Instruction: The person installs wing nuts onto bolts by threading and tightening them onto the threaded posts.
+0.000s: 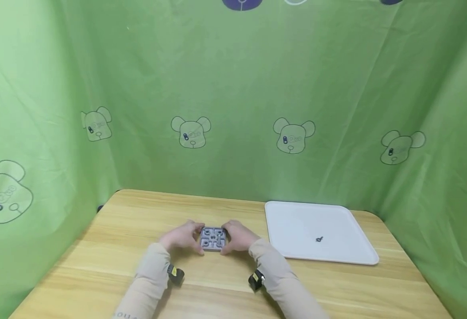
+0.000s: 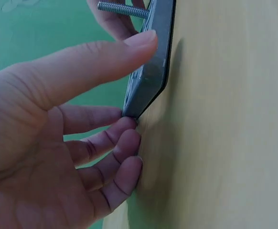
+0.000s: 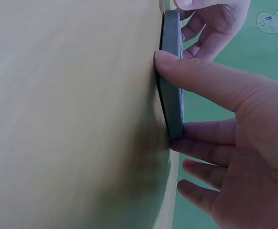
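Observation:
A square grey metal plate (image 1: 208, 236) with raised ribs and corner holes lies flat at or just above the wooden table. My left hand (image 1: 183, 236) pinches its left side, thumb on the near corner and fingers at the far one. On the opposite side, my right hand (image 1: 239, 237) holds it the same way. From the plate's upper face a threaded bolt (image 2: 122, 9) sticks up, seen in the left wrist view. The plate's dark side edge (image 3: 170, 98) shows in the right wrist view; its underside is hidden.
To the right on the table (image 1: 217, 292) lies a white tray (image 1: 297, 221), with a small dark metal piece (image 1: 319, 239) on it. A green curtain (image 1: 233, 79) printed with bear heads surrounds the table at the back and sides.

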{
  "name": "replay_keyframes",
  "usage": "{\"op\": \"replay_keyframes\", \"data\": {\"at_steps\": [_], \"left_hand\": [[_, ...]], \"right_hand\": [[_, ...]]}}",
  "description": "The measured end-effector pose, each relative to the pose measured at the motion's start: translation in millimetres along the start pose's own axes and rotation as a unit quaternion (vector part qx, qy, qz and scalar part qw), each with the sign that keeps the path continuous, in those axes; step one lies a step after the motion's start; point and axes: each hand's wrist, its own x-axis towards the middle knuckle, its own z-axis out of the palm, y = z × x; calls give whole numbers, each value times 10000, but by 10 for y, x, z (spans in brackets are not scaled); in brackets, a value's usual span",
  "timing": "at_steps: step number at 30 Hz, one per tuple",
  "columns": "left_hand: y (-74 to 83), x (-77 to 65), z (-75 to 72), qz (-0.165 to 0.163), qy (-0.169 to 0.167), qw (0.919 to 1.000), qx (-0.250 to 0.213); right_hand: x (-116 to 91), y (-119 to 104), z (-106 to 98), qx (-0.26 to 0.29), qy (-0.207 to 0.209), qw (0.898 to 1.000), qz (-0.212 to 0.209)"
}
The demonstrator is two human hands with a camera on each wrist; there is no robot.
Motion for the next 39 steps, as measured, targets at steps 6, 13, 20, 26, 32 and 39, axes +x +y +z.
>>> {"op": "replay_keyframes", "data": {"at_steps": [6,13,20,26,32,39], "left_hand": [[174,9,117,75,66,9990,445],[336,8,243,119,7,9949,1000],[482,-6,366,236,-16,9884,1503],[615,-56,421,404,-79,9857,1632],[697,-76,489,498,-200,9847,1656],[748,-106,531,514,-265,9846,1652]], "right_hand": [[-186,107,-3,-43,11,10000,7],[-428,180,-25,15,7,10000,73],[-655,225,-72,73,-17,9998,166],[-811,240,-102,59,-29,9995,321],[-952,228,-127,55,60,9996,284],[-1045,212,-132,8,90,9999,143]]}}
